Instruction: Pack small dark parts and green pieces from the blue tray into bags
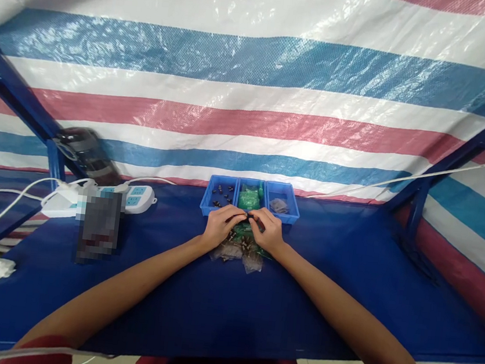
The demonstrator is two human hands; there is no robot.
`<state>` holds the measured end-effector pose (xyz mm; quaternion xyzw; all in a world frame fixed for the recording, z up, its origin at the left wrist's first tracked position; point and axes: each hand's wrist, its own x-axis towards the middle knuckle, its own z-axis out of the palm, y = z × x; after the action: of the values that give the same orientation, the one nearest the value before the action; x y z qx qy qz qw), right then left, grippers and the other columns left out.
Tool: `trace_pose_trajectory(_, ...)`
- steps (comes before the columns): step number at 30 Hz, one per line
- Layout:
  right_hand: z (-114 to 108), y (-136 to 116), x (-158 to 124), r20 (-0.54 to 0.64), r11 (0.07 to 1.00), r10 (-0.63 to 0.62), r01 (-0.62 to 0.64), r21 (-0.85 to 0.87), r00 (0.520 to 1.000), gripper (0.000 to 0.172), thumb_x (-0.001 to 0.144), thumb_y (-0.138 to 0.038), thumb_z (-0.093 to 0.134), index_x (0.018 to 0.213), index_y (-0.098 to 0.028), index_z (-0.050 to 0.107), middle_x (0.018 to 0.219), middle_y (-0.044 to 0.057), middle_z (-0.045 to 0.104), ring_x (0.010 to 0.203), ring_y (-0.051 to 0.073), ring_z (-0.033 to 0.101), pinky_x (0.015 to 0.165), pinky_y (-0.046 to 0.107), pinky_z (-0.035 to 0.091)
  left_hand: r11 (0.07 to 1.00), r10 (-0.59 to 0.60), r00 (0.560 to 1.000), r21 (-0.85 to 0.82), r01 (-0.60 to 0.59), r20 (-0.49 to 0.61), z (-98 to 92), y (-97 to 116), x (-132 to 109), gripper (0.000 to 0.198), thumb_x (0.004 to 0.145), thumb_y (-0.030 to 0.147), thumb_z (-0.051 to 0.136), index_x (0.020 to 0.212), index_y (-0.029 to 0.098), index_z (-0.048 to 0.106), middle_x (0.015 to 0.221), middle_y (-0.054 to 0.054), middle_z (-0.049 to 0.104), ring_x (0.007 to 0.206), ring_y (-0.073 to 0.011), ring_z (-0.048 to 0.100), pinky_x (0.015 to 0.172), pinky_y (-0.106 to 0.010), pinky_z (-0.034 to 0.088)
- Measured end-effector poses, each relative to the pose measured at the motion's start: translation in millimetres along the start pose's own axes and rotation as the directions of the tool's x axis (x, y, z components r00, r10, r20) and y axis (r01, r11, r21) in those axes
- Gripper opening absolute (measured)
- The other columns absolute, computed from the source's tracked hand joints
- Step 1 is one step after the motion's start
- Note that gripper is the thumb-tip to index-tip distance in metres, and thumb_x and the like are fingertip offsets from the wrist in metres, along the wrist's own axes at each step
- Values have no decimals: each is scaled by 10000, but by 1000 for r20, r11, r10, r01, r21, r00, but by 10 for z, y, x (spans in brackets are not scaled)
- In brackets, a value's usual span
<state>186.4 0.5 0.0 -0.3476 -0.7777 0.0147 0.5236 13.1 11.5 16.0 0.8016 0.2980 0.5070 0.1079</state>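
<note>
My left hand (pixel 219 226) and my right hand (pixel 269 232) meet over the table, fingertips pinched together and nearly touching. Between them is a small dark piece, too small to name. Just behind my hands stand three blue bins side by side. Small brass-coloured metal parts (pixel 217 203) lie scattered in the left bin (pixel 204 200). Green packets (pixel 248 197) fill the middle one, and a greyish clear bag (pixel 279 205) lies in the right bin (pixel 295 210). Under my hands, clear plastic bags (pixel 253 263) lie with more brass-coloured parts (pixel 246 244), partly hidden by my fingers.
To the left are a white power strip (pixel 142 200) with plugged-in cables and a blurred dark object (pixel 99 227). A dark bottle-like container (pixel 86 152) leans behind them. Blue frame posts (pixel 417 205) flank the blue table (pixel 320 308); striped sheeting (pixel 256 61) hangs behind.
</note>
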Motion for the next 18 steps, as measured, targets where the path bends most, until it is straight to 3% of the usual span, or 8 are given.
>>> trace_pose_trajectory(18, 29, -8, -8, 19, 998, -66, 67, -13, 998, 170, 911, -233, 497, 1016, -153, 603, 766, 65, 627, 634, 138, 584, 585, 250, 488, 1000, 31, 998, -3, -31, 50, -23, -20, -13, 162, 895, 253, 532, 824, 155, 640, 755, -32, 634, 684, -116, 585, 630, -225, 458)
